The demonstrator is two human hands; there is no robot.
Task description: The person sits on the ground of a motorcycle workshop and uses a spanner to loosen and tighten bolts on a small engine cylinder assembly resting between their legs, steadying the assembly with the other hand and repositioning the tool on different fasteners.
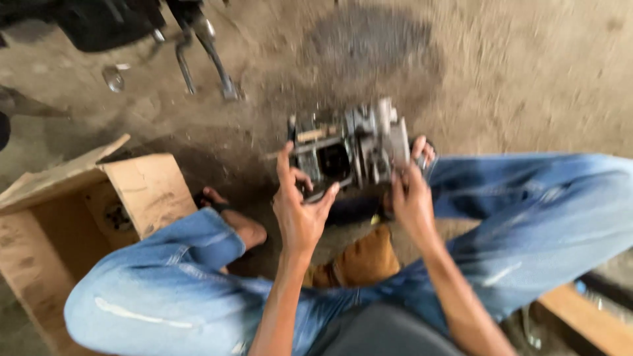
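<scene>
Dusty concrete floor (pixel 527 72) is seen all around, with a dark oily stain (pixel 372 39) up top. A greasy metal engine part (pixel 349 148) is held up off the ground between the knees of blue jeans (pixel 171 277). The left hand (pixel 300 204) is wrapped round its lower left edge, fingers curled, thumb raised. The right hand (pixel 412 194) is clamped on the right side, fingertips pressed against the casting. An open cardboard box (pixel 72 217) is parked just left, and a motorcycle stand (pixel 211 53) is visible beyond.
</scene>
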